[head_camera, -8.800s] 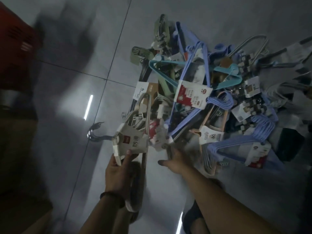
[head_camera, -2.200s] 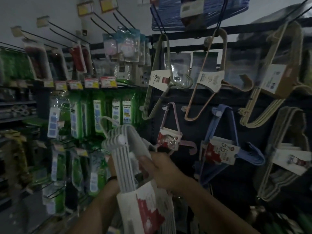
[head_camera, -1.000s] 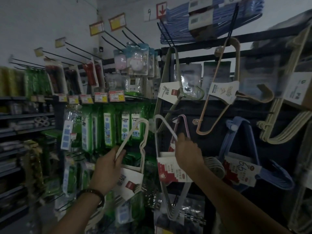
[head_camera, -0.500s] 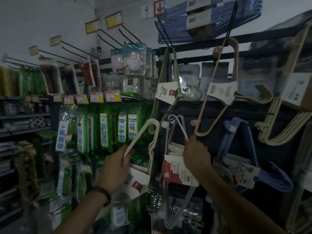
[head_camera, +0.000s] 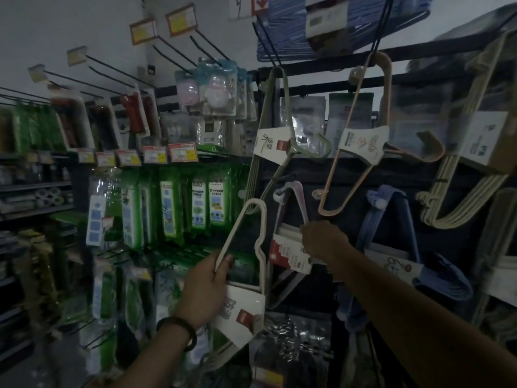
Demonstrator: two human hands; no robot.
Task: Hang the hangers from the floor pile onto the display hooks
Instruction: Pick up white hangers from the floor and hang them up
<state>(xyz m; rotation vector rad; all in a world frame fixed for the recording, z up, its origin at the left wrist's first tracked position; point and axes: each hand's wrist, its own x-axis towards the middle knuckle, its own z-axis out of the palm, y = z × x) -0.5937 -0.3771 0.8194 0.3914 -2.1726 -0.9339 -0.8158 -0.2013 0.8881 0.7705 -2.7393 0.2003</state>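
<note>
A dim shop aisle: green packets point(head_camera: 215, 200) on the left shelving, and to the right a dark display panel point(head_camera: 349, 175) whose hooks already carry an olive hanger pack point(head_camera: 282, 107), a peach hanger pack point(head_camera: 361, 152) and a blue hanger pack point(head_camera: 391, 214). The right hand point(head_camera: 326, 242) has its fingers curled round the slanted arm of a pale lilac hanger pack point(head_camera: 296, 197), whose top loop sits at a peg near the panel's left edge; whether it is fully seated I cannot tell. The left hand point(head_camera: 207, 289) grips a cream hanger pack point(head_camera: 260, 236) by its slanted side and holds it upright, just left of the lilac one and unhung. To finish well, I judge the right hand should push the loop back along the peg until the weight hangs free, and only then let go, while the left keeps the cream pack clear of the swinging label. Against a second ago, the cream pack has come rightward from in front of the green packets to the panel's left edge, and the lilac loop has risen to the peg.
</note>
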